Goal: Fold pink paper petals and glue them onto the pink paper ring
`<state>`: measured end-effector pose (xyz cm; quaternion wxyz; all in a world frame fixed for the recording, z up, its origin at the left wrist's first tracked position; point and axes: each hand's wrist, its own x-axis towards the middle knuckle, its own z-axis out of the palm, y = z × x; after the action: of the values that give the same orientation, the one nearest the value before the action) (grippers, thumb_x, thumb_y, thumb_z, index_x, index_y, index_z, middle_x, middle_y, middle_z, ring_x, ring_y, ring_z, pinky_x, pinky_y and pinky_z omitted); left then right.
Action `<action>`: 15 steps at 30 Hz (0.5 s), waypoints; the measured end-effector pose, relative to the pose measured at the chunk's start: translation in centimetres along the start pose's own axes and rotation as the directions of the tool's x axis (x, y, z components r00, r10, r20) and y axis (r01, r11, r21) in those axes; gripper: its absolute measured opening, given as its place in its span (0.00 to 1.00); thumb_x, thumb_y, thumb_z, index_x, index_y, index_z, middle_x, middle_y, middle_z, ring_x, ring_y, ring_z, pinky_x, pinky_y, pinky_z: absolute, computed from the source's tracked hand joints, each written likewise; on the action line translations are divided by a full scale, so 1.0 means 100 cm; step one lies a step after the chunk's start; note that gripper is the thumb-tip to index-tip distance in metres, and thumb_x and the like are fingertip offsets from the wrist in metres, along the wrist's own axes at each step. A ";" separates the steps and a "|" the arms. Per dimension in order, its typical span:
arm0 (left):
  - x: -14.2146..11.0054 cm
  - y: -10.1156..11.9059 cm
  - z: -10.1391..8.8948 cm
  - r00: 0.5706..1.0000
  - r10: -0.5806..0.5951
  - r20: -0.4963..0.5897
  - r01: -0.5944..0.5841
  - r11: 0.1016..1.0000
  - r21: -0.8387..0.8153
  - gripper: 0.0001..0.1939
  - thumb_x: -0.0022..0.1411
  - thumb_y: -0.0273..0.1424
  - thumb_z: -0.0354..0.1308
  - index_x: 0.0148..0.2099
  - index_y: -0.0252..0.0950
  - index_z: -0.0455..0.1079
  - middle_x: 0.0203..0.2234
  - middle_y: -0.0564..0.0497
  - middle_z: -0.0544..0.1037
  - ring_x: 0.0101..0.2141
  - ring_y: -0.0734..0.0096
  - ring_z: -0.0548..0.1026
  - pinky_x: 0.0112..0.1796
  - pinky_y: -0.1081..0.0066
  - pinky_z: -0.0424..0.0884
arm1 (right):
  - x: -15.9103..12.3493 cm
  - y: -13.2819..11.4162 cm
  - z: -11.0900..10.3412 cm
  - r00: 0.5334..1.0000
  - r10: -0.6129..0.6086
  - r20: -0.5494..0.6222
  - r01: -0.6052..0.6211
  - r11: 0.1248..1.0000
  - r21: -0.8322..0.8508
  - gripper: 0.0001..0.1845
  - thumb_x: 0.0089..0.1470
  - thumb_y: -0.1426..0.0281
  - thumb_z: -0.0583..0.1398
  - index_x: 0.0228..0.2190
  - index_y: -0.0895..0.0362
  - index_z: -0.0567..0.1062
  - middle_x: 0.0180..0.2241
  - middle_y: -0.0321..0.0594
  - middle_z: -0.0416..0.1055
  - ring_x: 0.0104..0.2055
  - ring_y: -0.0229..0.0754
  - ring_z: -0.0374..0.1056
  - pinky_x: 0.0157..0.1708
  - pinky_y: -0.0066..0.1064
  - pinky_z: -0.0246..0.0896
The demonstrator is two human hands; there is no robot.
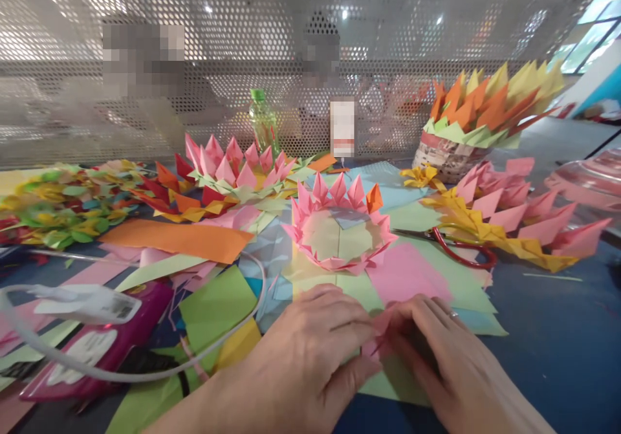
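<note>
My left hand (327, 343) and my right hand (434, 343) meet low in the middle of the head view. Between their fingertips is a small piece of pink paper (372, 345), pinched from both sides and mostly covered by the fingers. Pale green paper sheets (405, 382) lie under the hands, with a flat pink sheet (412, 272) just beyond. Farther off sits a ring of folded pink paper points (344, 267), one orange point (374, 197) among them. Red-handled scissors (466, 253) rest to the right of that ring.
Left are a magenta power strip (92, 356) with a white charger (90, 301) and cable, an orange paper strip (177, 237) and colourful paper garlands (72, 201). Folded paper lotuses (233, 162) and a green-capped bottle (262, 117) stand behind. A perforated metal screen (223, 46) closes the back.
</note>
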<state>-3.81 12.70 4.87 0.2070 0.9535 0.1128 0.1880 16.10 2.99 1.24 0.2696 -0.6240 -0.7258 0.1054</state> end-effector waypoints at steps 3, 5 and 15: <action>0.000 0.002 0.007 0.994 -0.110 -0.020 0.110 0.993 0.034 0.15 0.66 0.24 0.47 0.52 0.35 0.68 0.42 0.47 0.76 0.45 0.64 0.73 0.49 0.60 0.68 | -0.002 0.001 0.000 1.000 0.002 0.022 -0.002 1.000 0.001 0.08 0.62 0.76 0.49 0.35 0.53 0.64 0.32 0.37 0.67 0.33 0.42 0.65 0.35 0.36 0.62; -0.001 0.001 0.012 0.989 -0.150 -0.001 0.150 0.988 0.037 0.18 0.63 0.22 0.48 0.54 0.36 0.65 0.45 0.47 0.75 0.46 0.62 0.71 0.49 0.58 0.68 | -0.003 0.001 0.000 1.000 0.004 0.023 -0.004 1.000 0.003 0.08 0.62 0.76 0.49 0.34 0.53 0.64 0.33 0.37 0.67 0.34 0.42 0.65 0.34 0.35 0.62; 0.000 -0.002 0.008 0.997 0.043 0.062 -0.048 0.995 0.088 0.16 0.58 0.17 0.50 0.45 0.37 0.71 0.50 0.50 0.73 0.50 0.67 0.69 0.53 0.62 0.64 | 0.001 -0.002 -0.003 0.997 -0.065 0.030 0.064 0.997 0.037 0.12 0.57 0.81 0.50 0.32 0.54 0.67 0.32 0.37 0.69 0.36 0.42 0.66 0.34 0.33 0.63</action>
<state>-3.51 12.62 4.10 0.1631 0.9693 0.0930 0.1586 16.12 3.01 1.62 0.2727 -0.5936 -0.7476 0.1197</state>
